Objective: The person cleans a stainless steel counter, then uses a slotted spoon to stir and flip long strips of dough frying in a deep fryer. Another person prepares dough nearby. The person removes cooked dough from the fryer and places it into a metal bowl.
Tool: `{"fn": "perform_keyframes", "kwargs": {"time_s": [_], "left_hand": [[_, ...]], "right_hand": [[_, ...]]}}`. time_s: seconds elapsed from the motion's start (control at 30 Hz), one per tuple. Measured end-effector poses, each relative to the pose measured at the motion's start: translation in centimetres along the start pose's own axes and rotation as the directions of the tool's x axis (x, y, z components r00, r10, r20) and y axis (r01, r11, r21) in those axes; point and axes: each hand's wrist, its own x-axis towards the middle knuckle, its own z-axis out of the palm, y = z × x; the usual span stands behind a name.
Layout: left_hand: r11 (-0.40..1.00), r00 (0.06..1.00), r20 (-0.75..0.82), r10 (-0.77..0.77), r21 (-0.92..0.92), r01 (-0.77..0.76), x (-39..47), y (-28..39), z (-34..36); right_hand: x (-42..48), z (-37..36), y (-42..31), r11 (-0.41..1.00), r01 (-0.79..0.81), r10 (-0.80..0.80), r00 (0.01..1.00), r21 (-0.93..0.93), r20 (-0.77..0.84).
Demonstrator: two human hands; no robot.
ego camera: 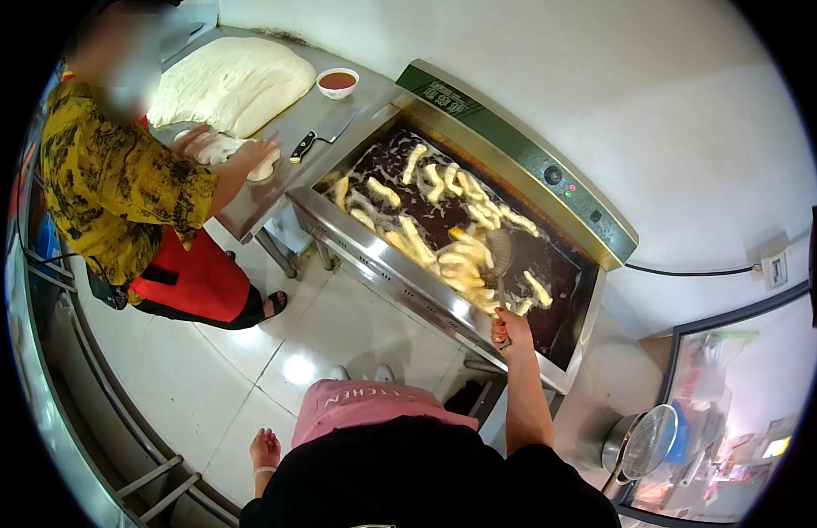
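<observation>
My right hand (511, 332) grips the handle of a perforated skimmer (499, 252) at the fryer's front edge. The skimmer's blurred head reaches into the dark oil, beside a crowded cluster of pale yellow dough sticks (464, 261). Other dough sticks float apart, such as one dough stick (416, 164) near the far left corner. Bubbles surround many of them in the stainless steel electric fryer (395, 254). My left hand (266, 449) hangs low at my side, over the tiled floor, fingers loosely bent and nothing visible in it.
At left, a co-worker (128, 171) handles a dough strip (220, 148) on a steel table (247, 214). A large dough slab (237, 82), a bowl of reddish-brown liquid (337, 81) and a cleaver (322, 135) lie there. A wire strainer (651, 441) rests over a metal pot (616, 443) at right.
</observation>
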Motion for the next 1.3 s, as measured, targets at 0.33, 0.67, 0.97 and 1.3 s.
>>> {"fn": "perform_keyframes", "kwargs": {"time_s": [0.33,0.67,0.97,1.3], "left_hand": [[0.999,0.993,0.117,-0.031,0.013,0.030,0.7,-1.4,0.3],[0.999,0.996,0.077,-0.033,-0.017,0.034,2.2,-3.3,-1.3],[0.998,0.999,0.022,-0.042,-0.047,0.043,2.1,-3.6,-2.2],[0.996,0.994,0.079,-0.073,0.058,0.069,2.3,-1.7,0.5]], "right_hand": [[-1.9,6.5,0.4,0.991,-0.133,0.129,0.980,0.017,0.150],[0.9,16.5,2.2,0.981,-0.071,0.133,0.925,-0.183,0.356],[4.7,14.3,4.2,0.949,-0.208,0.268,0.927,-0.237,0.261],[-1.2,1.2,0.9,0.963,-0.044,0.050,0.999,-0.266,0.014]]}}
